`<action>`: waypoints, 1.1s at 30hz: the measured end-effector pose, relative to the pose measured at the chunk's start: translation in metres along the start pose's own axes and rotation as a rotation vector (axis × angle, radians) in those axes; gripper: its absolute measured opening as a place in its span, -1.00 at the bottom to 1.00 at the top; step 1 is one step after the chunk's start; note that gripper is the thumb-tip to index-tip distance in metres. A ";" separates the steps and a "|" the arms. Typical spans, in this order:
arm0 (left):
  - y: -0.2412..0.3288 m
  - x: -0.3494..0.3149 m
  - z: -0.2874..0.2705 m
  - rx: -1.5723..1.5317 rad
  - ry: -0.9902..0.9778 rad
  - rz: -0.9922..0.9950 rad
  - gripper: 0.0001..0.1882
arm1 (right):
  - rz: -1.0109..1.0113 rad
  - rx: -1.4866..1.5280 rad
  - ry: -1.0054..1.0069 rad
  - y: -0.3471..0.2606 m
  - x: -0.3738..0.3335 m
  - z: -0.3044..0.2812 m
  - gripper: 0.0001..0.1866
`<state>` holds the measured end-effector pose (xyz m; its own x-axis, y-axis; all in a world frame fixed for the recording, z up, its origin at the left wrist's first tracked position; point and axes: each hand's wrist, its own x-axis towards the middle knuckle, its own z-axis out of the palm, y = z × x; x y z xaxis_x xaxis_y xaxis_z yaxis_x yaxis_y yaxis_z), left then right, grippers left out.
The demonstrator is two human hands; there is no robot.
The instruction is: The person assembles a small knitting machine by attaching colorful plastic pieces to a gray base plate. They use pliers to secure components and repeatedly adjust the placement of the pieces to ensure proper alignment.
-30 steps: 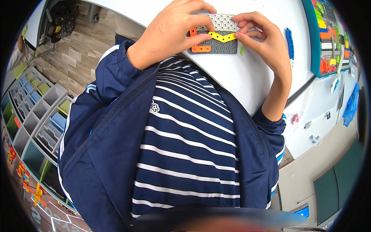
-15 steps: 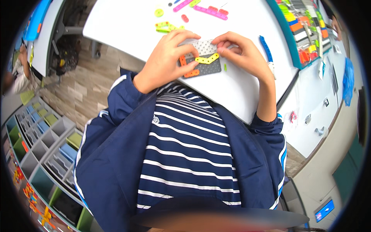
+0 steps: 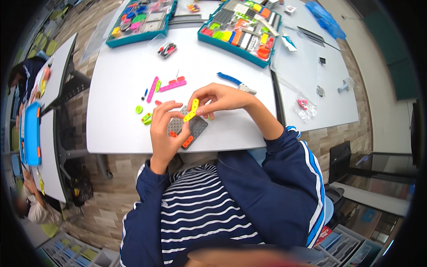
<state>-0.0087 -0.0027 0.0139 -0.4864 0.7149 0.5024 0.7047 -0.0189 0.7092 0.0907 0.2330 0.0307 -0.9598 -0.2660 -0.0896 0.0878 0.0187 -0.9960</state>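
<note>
Yellow strip point(image 3: 192, 110) seemingly pinched between both grips over grey plate point(image 3: 195, 126).

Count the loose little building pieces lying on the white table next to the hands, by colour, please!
Pink flat plastic strips: 2
Green plastic pieces: 3
Small dark blue plastic peg: 1
Total: 6, tiny ones may be missed.
</note>
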 end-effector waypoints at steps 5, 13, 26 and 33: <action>0.000 -0.004 0.012 -0.063 0.040 -0.031 -0.76 | -0.074 0.078 0.086 -0.002 -0.003 0.013 -0.74; -0.016 -0.028 0.007 -0.075 0.130 -0.073 -0.73 | -0.262 -0.695 1.326 -0.016 -0.100 -0.086 -0.77; -0.031 -0.044 0.010 -0.071 0.169 -0.066 -0.81 | 0.024 -0.731 1.570 0.048 -0.140 -0.236 -0.67; -0.030 -0.042 0.012 -0.045 0.153 -0.044 -0.82 | 0.067 -1.144 1.554 0.071 -0.123 -0.215 -0.73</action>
<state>-0.0035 -0.0242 -0.0345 -0.5918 0.6007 0.5376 0.6590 -0.0235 0.7517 0.1576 0.4740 -0.0302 -0.3795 0.7086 0.5948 0.5585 0.6880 -0.4633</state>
